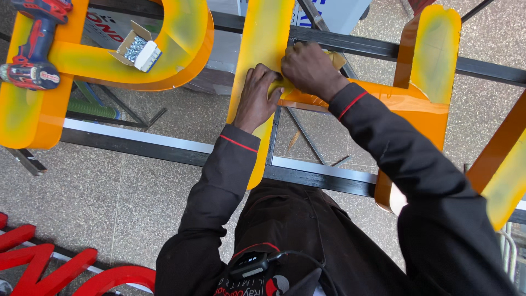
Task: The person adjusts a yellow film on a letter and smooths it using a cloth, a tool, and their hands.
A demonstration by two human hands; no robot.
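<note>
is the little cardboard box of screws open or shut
Open. The small cardboard box on the big yellow letter has its flaps spread, showing silvery screws inside.

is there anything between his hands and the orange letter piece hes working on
Nothing visible does. The left hand lies flat on the tall yellow-orange letter bar, and the right hand presses where that bar meets the orange cross piece. Both hands already touch it. The drill and box of screws lie off to the left.
</note>
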